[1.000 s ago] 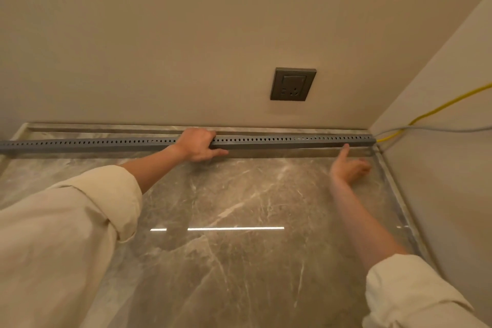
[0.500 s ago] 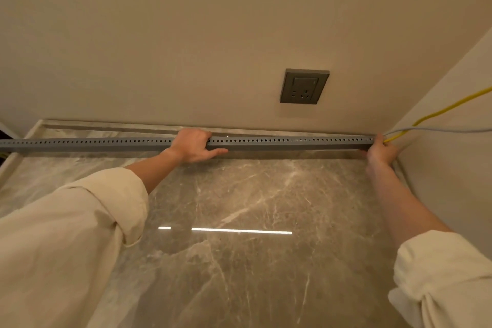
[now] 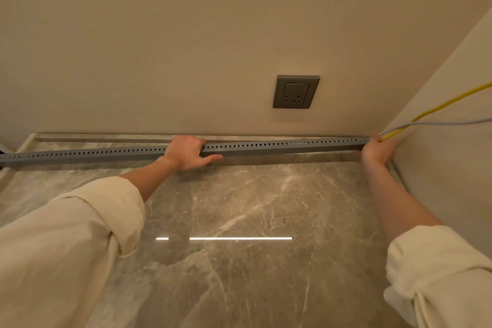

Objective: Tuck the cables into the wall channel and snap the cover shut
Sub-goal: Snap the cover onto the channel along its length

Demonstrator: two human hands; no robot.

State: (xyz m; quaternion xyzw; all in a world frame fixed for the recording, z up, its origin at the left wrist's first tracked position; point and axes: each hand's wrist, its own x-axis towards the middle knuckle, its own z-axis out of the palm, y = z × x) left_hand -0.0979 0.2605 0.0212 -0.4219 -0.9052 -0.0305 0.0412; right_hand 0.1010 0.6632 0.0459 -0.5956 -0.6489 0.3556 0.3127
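A long grey perforated cable channel (image 3: 279, 146) lies along the foot of the back wall, from the left edge to the right corner. My left hand (image 3: 187, 152) grips it near the middle, fingers over its top and thumb stretched along the front. My right hand (image 3: 376, 149) is at the channel's right end in the corner, closed around a yellow cable (image 3: 436, 108) and a grey cable (image 3: 452, 122). Both cables come in from the right along the side wall. Whether the cover is open or snapped shut is not clear from here.
A grey wall socket (image 3: 296, 92) sits on the back wall above the channel's right half. The floor is glossy grey marble tile (image 3: 239, 221) with a raised stone edge by the walls. The side wall (image 3: 452, 168) closes in the right side.
My right hand has left the floor and moved right into the corner, closing on the cables at the channel's end. My left hand has stayed on the channel.
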